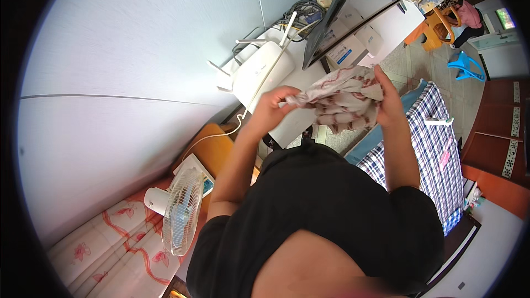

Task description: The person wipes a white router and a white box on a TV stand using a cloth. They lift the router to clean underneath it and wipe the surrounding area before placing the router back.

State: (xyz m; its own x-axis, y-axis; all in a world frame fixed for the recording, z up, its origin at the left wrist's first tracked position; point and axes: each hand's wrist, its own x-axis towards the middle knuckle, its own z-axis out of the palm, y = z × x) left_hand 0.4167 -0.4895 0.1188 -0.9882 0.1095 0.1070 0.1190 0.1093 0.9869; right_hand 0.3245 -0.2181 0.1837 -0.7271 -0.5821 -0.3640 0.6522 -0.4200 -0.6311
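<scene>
A crumpled cloth (345, 99), pale beige with reddish-brown bands, is held up between my two hands in front of my chest. My left hand (275, 105) pinches a twisted corner of it between thumb and fingers. At the cloth's other side, my right hand (387, 95) grips the edge, with the thumb uppermost and most fingers hidden behind the fabric. Below the cloth lies a white tabletop (292, 118). Just beyond my left hand, a white router (263, 68) with several antennas rests on that table.
A flat screen (335, 16) stands across the table behind the cloth, near coiled cables (304, 12) and white boxes (345, 51). A white fan (182, 211) is at my left. On my right is a checked-cloth-covered surface (430, 145). Farther off are a blue stool (466, 66) and a seated person (468, 20).
</scene>
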